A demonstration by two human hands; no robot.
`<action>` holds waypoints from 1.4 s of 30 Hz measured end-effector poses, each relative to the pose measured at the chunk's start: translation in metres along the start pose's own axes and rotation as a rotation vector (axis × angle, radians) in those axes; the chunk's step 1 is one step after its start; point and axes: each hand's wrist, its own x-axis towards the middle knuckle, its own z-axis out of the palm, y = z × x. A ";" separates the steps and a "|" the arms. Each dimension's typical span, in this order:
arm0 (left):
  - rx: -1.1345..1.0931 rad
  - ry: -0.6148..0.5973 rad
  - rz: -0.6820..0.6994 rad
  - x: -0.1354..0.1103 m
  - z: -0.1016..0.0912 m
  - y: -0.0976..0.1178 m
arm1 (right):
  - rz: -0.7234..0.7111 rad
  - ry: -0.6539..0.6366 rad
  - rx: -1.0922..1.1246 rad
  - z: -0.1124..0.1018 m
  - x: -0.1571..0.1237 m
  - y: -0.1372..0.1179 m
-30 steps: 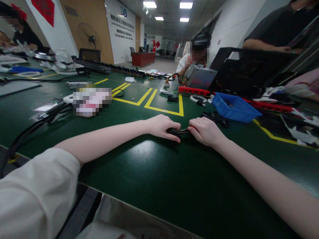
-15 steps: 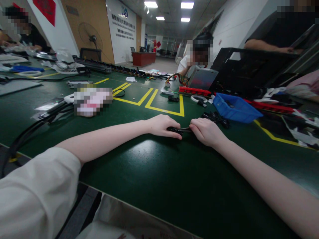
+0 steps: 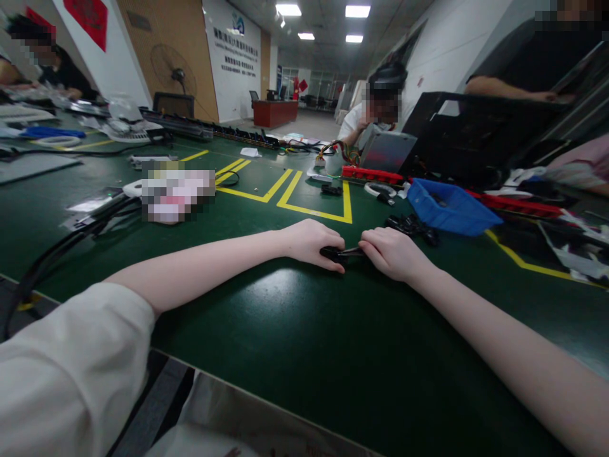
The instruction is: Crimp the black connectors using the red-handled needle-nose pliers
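In the head view my left hand (image 3: 314, 244) curls its fingers and thumb around a small black part (image 3: 332, 254) whose kind I cannot make out, low over the green tabletop. My right hand (image 3: 387, 252) is closed, and a thin grey metal tool (image 3: 353, 252), perhaps tweezers, sticks out between its thumb and fingers. The tool's tip reaches the right end of the black part; the rest is hidden in my palm. Just beyond my right hand lies a bundle of black cables (image 3: 412, 227).
A blue bin (image 3: 457, 212) stands behind the cables. Yellow tape (image 3: 314, 212) marks the green table (image 3: 295, 355). To the left sit a blurred pink item (image 3: 183, 197) and black cables (image 3: 42, 279). A metal box (image 3: 387, 152) and a large black casing (image 3: 485, 133) stand farther back, near other people.
My left thumb has eased slightly down and away from the black part. My right hand with the tool has shifted a little to the left.
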 end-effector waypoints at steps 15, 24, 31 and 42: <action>0.007 -0.027 0.011 0.001 -0.001 0.002 | -0.001 0.032 -0.018 0.000 -0.001 0.002; -0.006 -0.057 -0.016 0.002 -0.002 0.003 | -0.013 0.049 -0.015 0.001 -0.002 0.002; -0.008 -0.042 -0.008 0.001 -0.002 0.002 | -0.011 0.067 -0.007 0.001 -0.002 0.002; -0.078 -0.016 0.006 0.000 -0.001 0.000 | 0.016 0.094 -0.021 0.000 -0.003 0.001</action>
